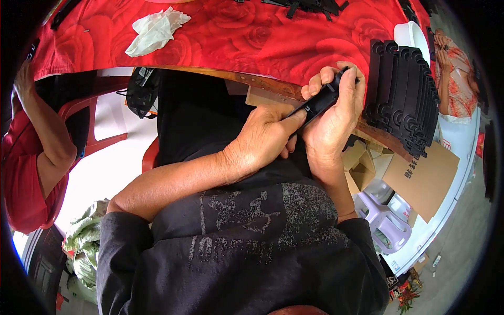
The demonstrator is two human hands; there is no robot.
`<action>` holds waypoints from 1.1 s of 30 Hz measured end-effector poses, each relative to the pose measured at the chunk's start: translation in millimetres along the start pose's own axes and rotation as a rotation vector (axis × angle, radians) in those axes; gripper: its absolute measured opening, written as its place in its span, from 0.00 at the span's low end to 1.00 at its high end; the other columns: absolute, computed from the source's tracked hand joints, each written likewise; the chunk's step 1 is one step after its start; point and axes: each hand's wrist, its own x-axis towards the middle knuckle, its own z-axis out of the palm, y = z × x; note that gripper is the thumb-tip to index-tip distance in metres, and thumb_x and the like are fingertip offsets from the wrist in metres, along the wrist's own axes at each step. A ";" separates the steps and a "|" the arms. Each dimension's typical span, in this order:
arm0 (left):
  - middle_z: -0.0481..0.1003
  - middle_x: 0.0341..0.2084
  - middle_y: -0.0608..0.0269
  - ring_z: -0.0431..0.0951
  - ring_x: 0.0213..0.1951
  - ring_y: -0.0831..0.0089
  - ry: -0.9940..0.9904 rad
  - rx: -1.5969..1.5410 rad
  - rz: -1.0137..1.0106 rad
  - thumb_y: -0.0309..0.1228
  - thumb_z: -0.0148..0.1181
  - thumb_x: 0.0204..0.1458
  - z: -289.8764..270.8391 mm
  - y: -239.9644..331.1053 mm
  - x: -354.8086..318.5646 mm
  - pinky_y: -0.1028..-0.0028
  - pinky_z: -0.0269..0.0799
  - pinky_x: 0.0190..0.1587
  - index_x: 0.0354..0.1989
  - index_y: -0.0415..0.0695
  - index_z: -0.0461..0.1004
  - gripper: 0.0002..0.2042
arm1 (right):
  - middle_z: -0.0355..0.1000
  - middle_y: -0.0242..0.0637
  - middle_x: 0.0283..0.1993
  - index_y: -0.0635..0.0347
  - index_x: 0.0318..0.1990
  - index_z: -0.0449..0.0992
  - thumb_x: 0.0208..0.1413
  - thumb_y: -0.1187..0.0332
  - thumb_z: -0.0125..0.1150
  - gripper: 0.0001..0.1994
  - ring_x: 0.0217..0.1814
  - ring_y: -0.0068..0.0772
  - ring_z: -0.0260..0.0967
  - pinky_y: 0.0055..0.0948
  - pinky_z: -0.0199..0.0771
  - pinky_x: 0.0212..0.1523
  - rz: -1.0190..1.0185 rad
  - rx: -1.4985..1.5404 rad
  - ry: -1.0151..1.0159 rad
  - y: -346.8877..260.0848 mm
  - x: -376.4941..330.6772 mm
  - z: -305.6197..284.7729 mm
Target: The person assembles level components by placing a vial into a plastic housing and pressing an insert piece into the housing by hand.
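Observation:
A long, narrow black plastic piece (pixel 321 103) is held at a slant in front of my body, near the table's front edge. My left hand (pixel 265 135) grips its lower end, with the thumb pressed on top. Around the upper end wrap the fingers and thumb of my right hand (pixel 336 113). The piece looks hollow, like a channel or casing; its exact kind cannot be made out. Just right of my right hand, a row of similar long black plastic pieces (pixel 401 94) lies stacked at the table's corner.
A red rose-patterned cloth (pixel 252 39) covers the table. Crumpled white tissue (pixel 157 31) and more black parts (pixel 307 6) lie on it. A white bowl (pixel 411 35) stands behind the stack. Cardboard (pixel 422 176) and a lilac stool (pixel 386 220) are at lower right. Another person's arm (pixel 50 121) is at left.

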 end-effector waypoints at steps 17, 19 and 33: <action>0.69 0.12 0.65 0.71 0.15 0.78 -0.022 0.140 0.099 0.45 0.48 0.64 -2.3 3.9 0.0 0.75 0.66 0.20 0.23 0.37 0.71 0.23 | 0.63 0.31 0.30 0.52 0.45 0.63 0.67 0.58 0.49 0.10 0.24 0.24 0.63 0.26 0.66 0.27 -0.025 0.008 -0.010 -1.7 -1.0 1.7; 0.69 0.11 0.65 0.71 0.15 0.78 -0.025 0.145 0.087 0.47 0.48 0.63 -2.4 4.6 -0.4 0.74 0.66 0.19 0.22 0.37 0.71 0.25 | 0.63 0.31 0.31 0.53 0.45 0.63 0.67 0.58 0.49 0.10 0.24 0.24 0.63 0.26 0.67 0.26 -0.030 0.021 -0.015 -2.1 -2.0 3.6; 0.68 0.11 0.61 0.71 0.17 0.74 -0.014 0.169 0.078 0.45 0.48 0.62 2.0 11.5 -2.5 0.70 0.66 0.22 0.23 0.34 0.73 0.24 | 0.62 0.32 0.32 0.55 0.46 0.63 0.68 0.58 0.47 0.11 0.27 0.25 0.61 0.28 0.65 0.31 -0.094 -0.076 -0.033 -10.5 -9.9 7.4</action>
